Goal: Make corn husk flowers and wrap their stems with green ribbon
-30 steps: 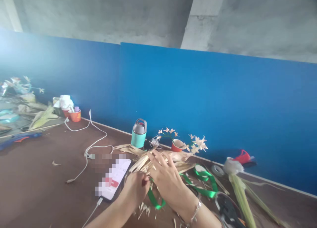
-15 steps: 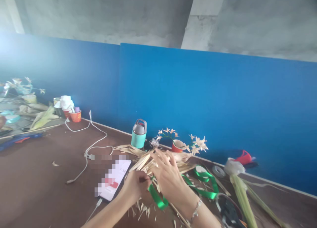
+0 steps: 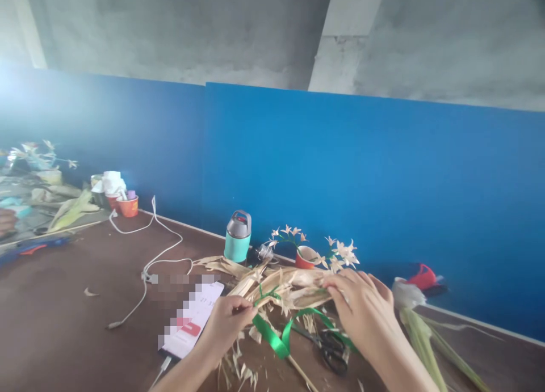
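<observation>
My left hand (image 3: 230, 324) is closed, thumb and forefinger pinching a thin green-wrapped stem (image 3: 267, 294). A loop of shiny green ribbon (image 3: 276, 344) hangs just below those fingertips and runs right. To the right, my right hand (image 3: 366, 310) is bent over the pile of dry corn husks (image 3: 298, 279), its thumb and forefinger close together at the pile's right end. What they pinch, if anything, is hidden. Under the ribbon lie black-handled scissors (image 3: 332, 349) and a thin pale stick (image 3: 302, 375), among scattered husk scraps (image 3: 244, 372).
A phone (image 3: 193, 324) lies left of my left hand, beside a white cable (image 3: 164, 256). Behind the husks stand a turquoise flask (image 3: 237, 239) and a red cup (image 3: 304, 258) with white husk flowers (image 3: 344, 251). Green husks (image 3: 421, 341) lie right; a blue partition (image 3: 361, 171) rises behind.
My right hand has moved right, away from my left hand to the husk pile's right end. The scissors and green-wrapped stem are now uncovered. My left hand stays nearly in place.
</observation>
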`<state>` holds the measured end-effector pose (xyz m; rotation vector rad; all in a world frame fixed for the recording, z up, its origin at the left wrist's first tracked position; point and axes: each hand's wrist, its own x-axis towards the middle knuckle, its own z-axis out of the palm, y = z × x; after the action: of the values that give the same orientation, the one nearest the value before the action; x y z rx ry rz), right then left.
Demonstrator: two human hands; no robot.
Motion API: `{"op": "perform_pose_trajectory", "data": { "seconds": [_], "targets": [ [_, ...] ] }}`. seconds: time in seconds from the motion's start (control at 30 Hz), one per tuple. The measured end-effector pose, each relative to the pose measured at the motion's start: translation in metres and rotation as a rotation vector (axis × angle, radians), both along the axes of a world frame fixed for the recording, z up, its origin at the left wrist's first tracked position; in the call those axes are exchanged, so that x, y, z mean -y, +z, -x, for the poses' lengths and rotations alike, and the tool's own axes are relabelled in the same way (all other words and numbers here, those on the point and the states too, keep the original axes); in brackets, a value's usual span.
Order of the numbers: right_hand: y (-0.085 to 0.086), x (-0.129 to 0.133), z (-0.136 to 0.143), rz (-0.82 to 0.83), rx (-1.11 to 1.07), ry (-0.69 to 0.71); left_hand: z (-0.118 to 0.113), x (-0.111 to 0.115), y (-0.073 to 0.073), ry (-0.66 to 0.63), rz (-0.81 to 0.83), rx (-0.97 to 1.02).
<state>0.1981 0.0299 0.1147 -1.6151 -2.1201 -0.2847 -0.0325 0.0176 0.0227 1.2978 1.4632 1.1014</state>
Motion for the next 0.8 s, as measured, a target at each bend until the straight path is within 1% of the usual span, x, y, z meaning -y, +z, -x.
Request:
{"op": "perform_pose_trajectory", "data": {
  "seconds": [0.03, 0.07, 0.1, 0.13, 0.2, 0.27, 0.33, 0.47, 0.53, 0.57, 0.7, 0.8],
  "targets": [
    [-0.005, -0.006, -0.007, 0.064, -0.011, -0.078, -0.001, 0.001, 0.002, -0.019, -0.007, 0.009],
    [-0.012, -0.012, -0.010, 0.140, -0.017, -0.085, -0.003, 0.003, 0.004, -0.047, -0.018, 0.017],
    [-0.021, -0.018, -0.011, 0.210, -0.040, -0.053, -0.004, 0.004, 0.006, -0.072, -0.035, 0.015],
    [-0.030, -0.023, -0.008, 0.270, -0.076, 0.010, -0.005, 0.005, 0.007, -0.096, -0.060, 0.021],
    [-0.046, -0.029, 0.002, 0.353, -0.136, 0.272, -0.006, 0.007, 0.007, -0.124, -0.099, 0.052],
    [-0.056, -0.030, 0.014, 0.328, -0.156, 0.462, -0.007, 0.007, 0.005, -0.137, -0.121, 0.093],
    [-0.058, -0.027, 0.024, 0.282, -0.168, 0.586, -0.006, 0.007, 0.004, -0.129, -0.099, 0.081],
    [-0.048, -0.020, 0.034, 0.262, -0.204, 0.744, -0.007, 0.006, 0.003, -0.055, 0.019, -0.001],
    [-0.044, -0.018, 0.037, 0.239, -0.209, 0.753, -0.008, 0.006, 0.004, -0.051, 0.038, -0.013],
    [-0.044, -0.018, 0.038, 0.217, -0.213, 0.736, -0.008, 0.007, 0.004, -0.060, 0.035, -0.015],
    [-0.049, -0.015, 0.039, 0.165, -0.239, 0.660, -0.010, 0.008, 0.004, -0.085, 0.032, -0.008],
    [-0.047, -0.011, 0.041, 0.158, -0.255, 0.653, -0.010, 0.009, 0.003, -0.099, 0.026, 0.000]
  ]
}}
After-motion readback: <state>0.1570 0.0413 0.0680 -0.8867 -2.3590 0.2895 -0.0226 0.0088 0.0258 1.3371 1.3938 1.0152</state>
